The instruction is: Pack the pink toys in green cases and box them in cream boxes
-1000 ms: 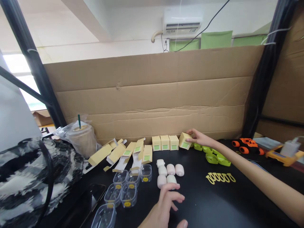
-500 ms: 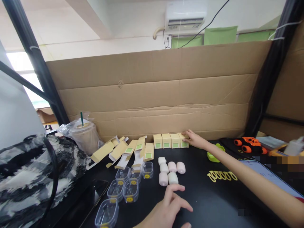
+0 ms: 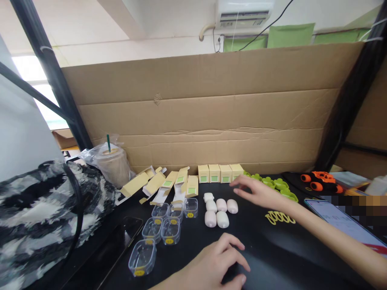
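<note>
Head view: my right hand [image 3: 256, 192], fingers spread and holding nothing, hovers right of centre just below the 4 small boxes [image 3: 220, 173] standing side by side against the cardboard wall [image 3: 211, 121], while my left hand [image 3: 211, 266] rests flat, loosely spread, at the bottom.

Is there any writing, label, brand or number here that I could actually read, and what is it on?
No text can be read here.
Small boxes: green labels, print too small to read.
Clear plastic cases: yellow stickers, markings too small to read.
Phone: screen lit, content blurred.
Air conditioner: no legible brand.
Iced drink cup: no readable print.
</note>
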